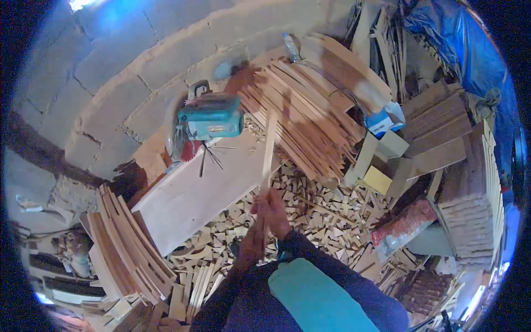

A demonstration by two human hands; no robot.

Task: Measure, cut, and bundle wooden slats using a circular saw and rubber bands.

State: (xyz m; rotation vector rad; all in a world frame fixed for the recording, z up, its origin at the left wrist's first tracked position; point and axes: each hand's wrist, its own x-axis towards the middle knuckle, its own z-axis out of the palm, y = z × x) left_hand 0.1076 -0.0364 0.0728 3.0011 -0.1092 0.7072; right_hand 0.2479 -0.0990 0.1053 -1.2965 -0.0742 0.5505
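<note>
A long pale wooden strip (269, 149) points away from me, its far end reaching the stacked boards. My right hand (276, 214) is closed around the near part of this strip. Just below and to the left, my left hand (252, 242) is wrapped along the same strip's near end; its fingers are partly hidden. Left of the strip lies a broad flat wooden board (204, 193). At that board's far end stands a teal power saw (213, 117) with a red blade part, well beyond both hands.
Wood offcuts (332, 216) cover the ground around me. Stacked wooden strips (304, 116) lie ahead, with more curved strips (130, 243) at left. An open cardboard box (391, 145), a red-and-clear plastic bag (404, 227) and brown boards (437, 133) are at right. A block wall (127, 72) rises behind.
</note>
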